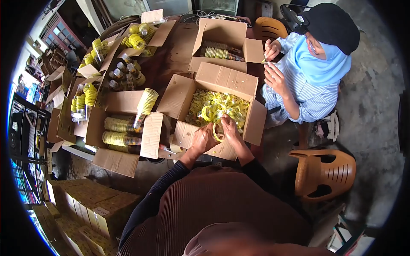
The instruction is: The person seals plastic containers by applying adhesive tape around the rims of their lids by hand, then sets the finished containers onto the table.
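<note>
Both of your hands are close together over the near edge of an open box. Your right hand is closed on a thin yellow loop, which hangs between your two hands. Your left hand has its fingers curled up against the left side of that loop, but you cannot tell from here how tight they are. Just past your hands, the box holds a big pile of yellow strips, with bits of clear plastic mixed in. Behind it is another open box, with long stacks of cups lying inside. To your left, one more box has cup stacks in it too, and one stack leans up by its side. On your right, a person in a striped top holds something small in both hands. Near them is an orange chair.
</note>
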